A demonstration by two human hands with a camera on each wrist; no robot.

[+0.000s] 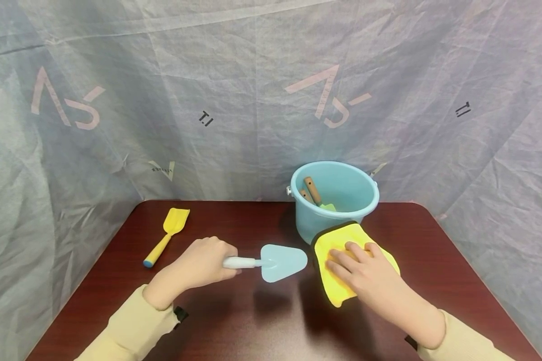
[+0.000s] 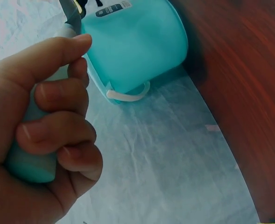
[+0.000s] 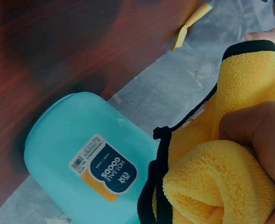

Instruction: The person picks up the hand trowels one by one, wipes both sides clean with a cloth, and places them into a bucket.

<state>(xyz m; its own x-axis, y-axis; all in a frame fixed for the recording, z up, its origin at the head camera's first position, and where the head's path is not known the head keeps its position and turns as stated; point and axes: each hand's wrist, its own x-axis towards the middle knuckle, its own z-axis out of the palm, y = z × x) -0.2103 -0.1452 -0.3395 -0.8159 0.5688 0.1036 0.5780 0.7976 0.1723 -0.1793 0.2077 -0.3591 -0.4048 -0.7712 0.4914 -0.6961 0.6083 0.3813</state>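
My left hand [image 1: 208, 259] grips the white handle of a small trowel [image 1: 283, 262], its light blue blade pointing right above the table. In the left wrist view, the fingers [image 2: 60, 93] curl round the pale handle [image 2: 32, 161]. A yellow cloth [image 1: 343, 233] with a dark border is in my right hand [image 1: 370, 273], in front of the light blue bucket [image 1: 304, 220]. The right wrist view shows the cloth [image 3: 249, 77] bunched under the thumb; much of that hand is out of frame. Inside the bucket lean wooden-handled tools [image 1: 313, 190], their lower parts mostly hidden.
A yellow toy shovel [image 1: 176, 220] with a blue handle end lies at the left of the dark red table [image 1: 235, 220]. Grey printed fabric [image 1: 253, 100] hangs behind and at both sides. The bucket stands near the table's back edge.
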